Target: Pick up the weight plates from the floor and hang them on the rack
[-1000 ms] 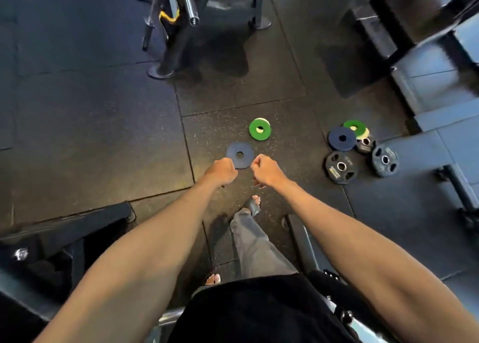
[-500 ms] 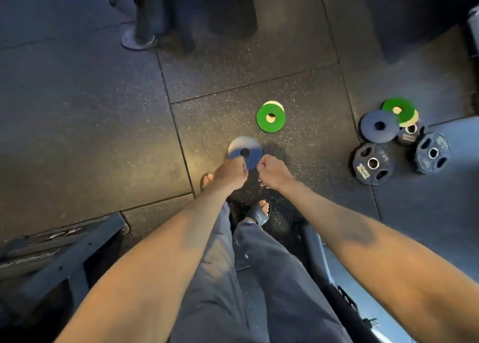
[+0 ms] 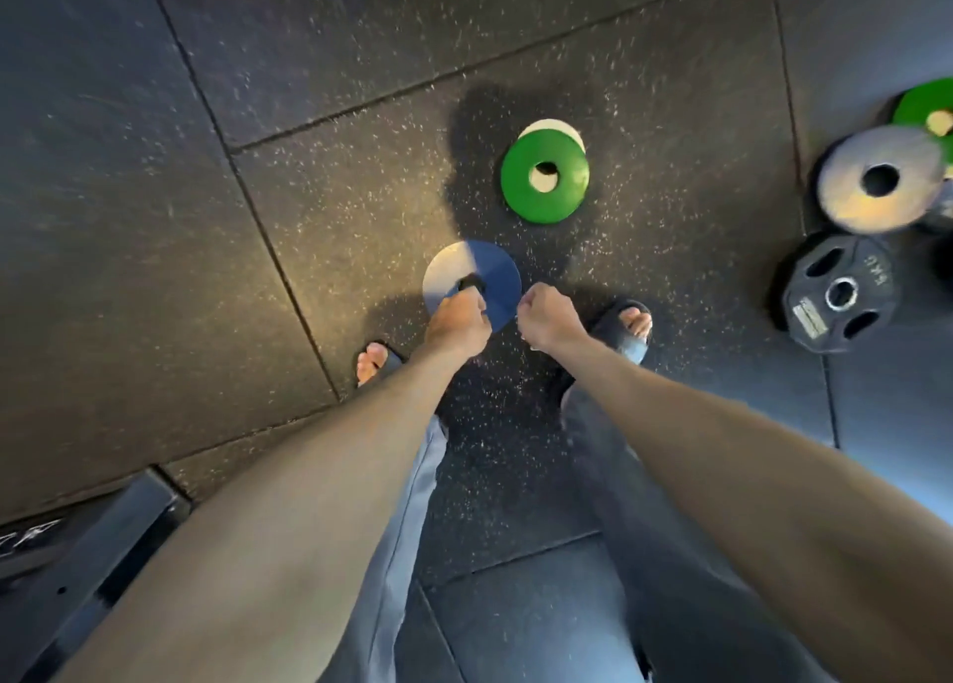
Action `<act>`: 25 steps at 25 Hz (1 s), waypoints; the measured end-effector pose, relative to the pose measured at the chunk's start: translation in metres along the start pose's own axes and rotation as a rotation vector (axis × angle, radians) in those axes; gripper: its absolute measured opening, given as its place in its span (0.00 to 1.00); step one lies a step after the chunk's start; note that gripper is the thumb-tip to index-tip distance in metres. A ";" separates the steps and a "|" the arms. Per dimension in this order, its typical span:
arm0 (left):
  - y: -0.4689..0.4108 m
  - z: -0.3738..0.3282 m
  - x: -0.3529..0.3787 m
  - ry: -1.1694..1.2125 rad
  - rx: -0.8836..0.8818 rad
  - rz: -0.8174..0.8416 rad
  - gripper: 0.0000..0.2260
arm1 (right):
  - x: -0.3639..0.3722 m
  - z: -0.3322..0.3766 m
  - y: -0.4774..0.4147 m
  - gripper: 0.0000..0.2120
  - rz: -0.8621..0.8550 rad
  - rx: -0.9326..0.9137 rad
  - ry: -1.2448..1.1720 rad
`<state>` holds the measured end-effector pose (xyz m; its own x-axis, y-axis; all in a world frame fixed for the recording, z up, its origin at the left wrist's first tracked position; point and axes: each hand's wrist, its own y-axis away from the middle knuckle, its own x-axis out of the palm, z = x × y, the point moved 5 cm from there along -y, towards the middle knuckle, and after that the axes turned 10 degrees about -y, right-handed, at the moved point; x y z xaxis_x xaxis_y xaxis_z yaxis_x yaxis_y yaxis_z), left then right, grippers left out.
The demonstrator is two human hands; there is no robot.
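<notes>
My left hand (image 3: 456,321) hooks the blue plate (image 3: 492,272) by its hole, on the floor (image 3: 309,208) near my feet (image 3: 372,363); right hand (image 3: 549,317) curled at its rim, can't tell if gripping. I'd pinch that edge before lifting.

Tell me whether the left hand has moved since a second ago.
Yes. The left hand has reached forward, toward the green plate: from the near rim of the blue plate, its fingers now hook into the plate's hole.
</notes>
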<state>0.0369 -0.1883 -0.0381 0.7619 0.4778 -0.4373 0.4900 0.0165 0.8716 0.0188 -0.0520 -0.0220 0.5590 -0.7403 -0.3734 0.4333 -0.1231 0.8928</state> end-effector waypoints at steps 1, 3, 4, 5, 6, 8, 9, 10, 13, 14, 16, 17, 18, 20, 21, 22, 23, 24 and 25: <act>-0.023 0.000 0.009 0.052 -0.049 -0.011 0.13 | 0.004 -0.004 -0.024 0.14 0.007 0.012 -0.006; -0.067 0.001 0.027 0.142 -0.144 -0.042 0.14 | 0.013 -0.010 -0.073 0.16 0.013 0.022 0.000; -0.087 0.002 0.038 0.177 -0.183 -0.052 0.14 | 0.018 -0.015 -0.097 0.16 0.014 0.030 0.005; -0.102 0.003 0.048 0.210 -0.215 -0.058 0.15 | 0.022 -0.018 -0.115 0.17 0.015 0.047 0.004; -0.113 0.003 0.058 0.237 -0.238 -0.060 0.15 | 0.026 -0.021 -0.131 0.18 0.009 0.060 -0.008; -0.132 0.005 0.077 0.276 -0.275 -0.060 0.16 | 0.032 -0.029 -0.155 0.20 0.000 0.087 -0.050; -0.140 0.007 0.083 0.300 -0.301 -0.073 0.16 | 0.036 -0.032 -0.166 0.20 0.005 0.092 -0.074; -0.146 0.009 0.086 0.344 -0.336 -0.096 0.15 | 0.040 -0.032 -0.173 0.20 0.016 0.092 -0.095; -0.152 0.009 0.084 0.522 -0.466 -0.120 0.17 | 0.046 -0.032 -0.185 0.22 0.021 0.114 -0.165; -0.152 0.005 0.084 0.564 -0.509 -0.102 0.18 | 0.046 -0.033 -0.187 0.22 0.013 0.125 -0.187; -0.152 0.000 0.084 0.646 -0.576 -0.096 0.19 | 0.046 -0.035 -0.189 0.22 0.004 0.132 -0.236; -0.152 -0.002 0.085 0.695 -0.603 -0.105 0.19 | 0.047 -0.037 -0.190 0.21 -0.006 0.136 -0.258; -0.152 -0.003 0.086 0.738 -0.621 -0.120 0.19 | 0.047 -0.039 -0.192 0.21 -0.020 0.145 -0.270; -0.154 -0.009 0.088 0.799 -0.631 -0.140 0.18 | 0.048 -0.044 -0.197 0.20 -0.046 0.155 -0.294; -0.156 -0.012 0.089 0.818 -0.635 -0.142 0.18 | 0.049 -0.046 -0.201 0.20 -0.053 0.154 -0.305; -0.157 -0.014 0.090 0.837 -0.635 -0.143 0.19 | 0.049 -0.047 -0.203 0.20 -0.054 0.149 -0.319; -0.158 -0.016 0.090 0.847 -0.638 -0.148 0.19 | 0.050 -0.048 -0.207 0.20 -0.056 0.141 -0.337; -0.157 -0.018 0.089 0.852 -0.645 -0.153 0.19 | 0.050 -0.050 -0.210 0.20 -0.058 0.135 -0.349; -0.157 -0.019 0.088 0.849 -0.648 -0.159 0.19 | 0.051 -0.052 -0.213 0.20 -0.060 0.131 -0.358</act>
<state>0.0195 -0.1322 -0.2091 0.0442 0.8779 -0.4768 0.0501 0.4747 0.8787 -0.0084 -0.0293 -0.2439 0.2435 -0.9102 -0.3350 0.3504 -0.2396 0.9055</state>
